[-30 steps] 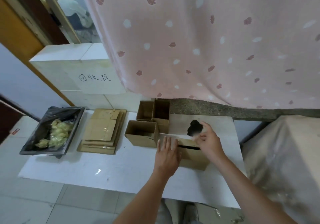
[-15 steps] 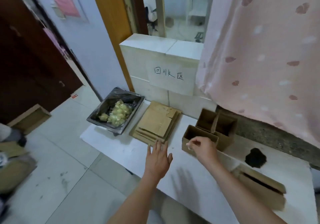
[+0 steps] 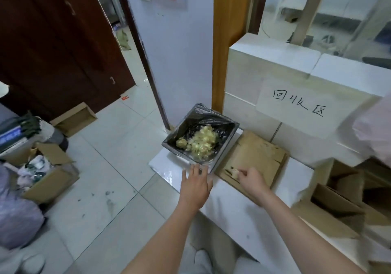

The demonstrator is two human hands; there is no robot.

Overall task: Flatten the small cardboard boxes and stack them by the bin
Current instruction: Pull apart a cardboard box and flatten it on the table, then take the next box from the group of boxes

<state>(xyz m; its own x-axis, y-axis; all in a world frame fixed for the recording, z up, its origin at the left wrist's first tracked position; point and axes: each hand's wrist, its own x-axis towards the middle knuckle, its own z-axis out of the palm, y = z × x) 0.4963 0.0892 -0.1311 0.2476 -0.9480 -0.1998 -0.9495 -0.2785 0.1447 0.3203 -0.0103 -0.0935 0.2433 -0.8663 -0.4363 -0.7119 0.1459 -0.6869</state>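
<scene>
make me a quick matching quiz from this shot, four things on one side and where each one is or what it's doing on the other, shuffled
Things:
1. bin
2. flattened cardboard stack
3. left hand
4. right hand

Places or states:
A. pinches a small pale scrap over the stack's near corner
B. fingers straight, at the bin's near rim
C. lined with a black bag, yellowish scraps inside
D. lies flat on the white table just right of the bin

Pairs: 1-C, 2-D, 3-B, 4-A

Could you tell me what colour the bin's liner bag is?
Black liner bag, seen in the head view.
</scene>
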